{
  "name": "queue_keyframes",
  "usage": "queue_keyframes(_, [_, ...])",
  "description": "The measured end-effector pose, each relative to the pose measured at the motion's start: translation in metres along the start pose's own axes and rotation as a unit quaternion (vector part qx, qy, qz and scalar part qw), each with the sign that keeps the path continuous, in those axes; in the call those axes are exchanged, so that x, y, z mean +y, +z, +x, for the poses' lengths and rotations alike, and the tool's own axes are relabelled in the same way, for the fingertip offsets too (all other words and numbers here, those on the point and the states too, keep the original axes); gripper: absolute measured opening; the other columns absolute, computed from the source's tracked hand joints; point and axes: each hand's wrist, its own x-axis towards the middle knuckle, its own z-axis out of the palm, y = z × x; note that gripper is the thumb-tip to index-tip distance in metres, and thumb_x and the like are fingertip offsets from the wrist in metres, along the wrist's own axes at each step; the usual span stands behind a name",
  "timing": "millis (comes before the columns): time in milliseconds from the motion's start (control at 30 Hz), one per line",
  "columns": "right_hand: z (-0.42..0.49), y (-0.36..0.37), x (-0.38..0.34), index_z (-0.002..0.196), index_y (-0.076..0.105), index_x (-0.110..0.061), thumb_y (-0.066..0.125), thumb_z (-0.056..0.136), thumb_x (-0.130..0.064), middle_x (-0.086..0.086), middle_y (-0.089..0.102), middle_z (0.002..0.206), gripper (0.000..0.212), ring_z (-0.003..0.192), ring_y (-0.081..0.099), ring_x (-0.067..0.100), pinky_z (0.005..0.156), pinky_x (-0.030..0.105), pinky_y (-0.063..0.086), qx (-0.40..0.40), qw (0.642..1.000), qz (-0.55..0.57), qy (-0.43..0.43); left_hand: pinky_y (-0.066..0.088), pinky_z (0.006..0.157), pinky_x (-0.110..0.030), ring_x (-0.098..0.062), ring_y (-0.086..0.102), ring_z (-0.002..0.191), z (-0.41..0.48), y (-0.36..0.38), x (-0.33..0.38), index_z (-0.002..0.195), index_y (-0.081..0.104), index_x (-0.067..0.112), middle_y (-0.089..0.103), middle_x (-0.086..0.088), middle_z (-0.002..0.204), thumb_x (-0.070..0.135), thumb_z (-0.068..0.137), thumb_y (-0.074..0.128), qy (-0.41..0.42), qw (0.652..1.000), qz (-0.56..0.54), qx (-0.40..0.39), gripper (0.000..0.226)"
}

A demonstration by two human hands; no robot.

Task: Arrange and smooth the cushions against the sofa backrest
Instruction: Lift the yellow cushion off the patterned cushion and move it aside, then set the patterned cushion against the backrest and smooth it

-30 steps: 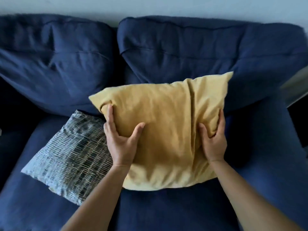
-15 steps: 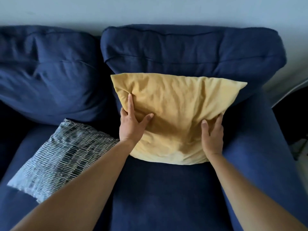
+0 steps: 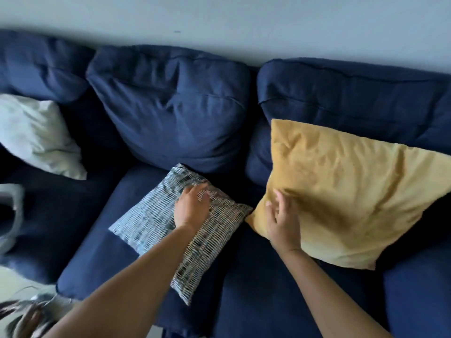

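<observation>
Seen from above, looking down at a dark blue sofa [image 3: 256, 289]. Nearest, two bare forearms reaching forward from the bottom edge. Left hand [image 3: 191, 208] laid flat, palm down, fingers loosely spread, on a grey-and-white patterned cushion [image 3: 151, 223] lying flat and turned cornerwise on the middle seat. Right hand [image 3: 283, 223] just beside it, fingers spread and slightly curled, touching the lower left part of a yellow cushion [image 3: 341, 191]; whether gripping or only pressing cannot be told, as the hand is blurred. Nearest corners of the two cushions almost touching. Yellow cushion propped tilted, creased, its top edge leaning against the right back cushion [image 3: 353, 93]. Further off, a rumpled middle back cushion [image 3: 175, 106] standing behind the patterned one. Far left, a pale cushion [image 3: 39, 137] leaning against the left back cushion [image 3: 41, 67]. Beyond, a plain light wall [image 3: 219, 18].
</observation>
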Motion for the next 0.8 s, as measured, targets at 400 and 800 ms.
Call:
queue_keyframes(400, [-0.039, 0.213, -0.022, 0.157, 0.000, -0.030, 0.045, 0.088, -0.070, 0.021, 0.021, 0.160, 0.092, 0.138, 0.035, 0.045, 0.103, 0.055, 0.038, -0.075, 0.847, 0.088, 0.519, 0.006, 0.123, -0.051, -0.027, 0.025, 0.150, 0.146, -0.024, -0.199, 0.157, 0.010, 0.049, 0.033, -0.010, 0.161, 0.093, 0.075, 0.027, -0.040, 0.970, 0.146, -0.192, 0.095])
queue_keyframes(800, [-0.042, 0.240, -0.125, 0.157, 0.016, -0.028, 0.067, 0.087, -0.047, 0.000, 0.040, 0.154, 0.088, 0.137, 0.043, 0.029, 0.100, 0.036, 0.039, 0.134, 0.932, 0.070, 0.329, 0.056, 0.094, -0.034, -0.001, 0.069, 0.099, 0.135, -0.074, -0.231, 0.143, 0.044, 0.043, 0.073, 0.021, 0.110, 0.088, 0.046, 0.074, -0.094, 0.935, -0.291, -0.181, 0.111])
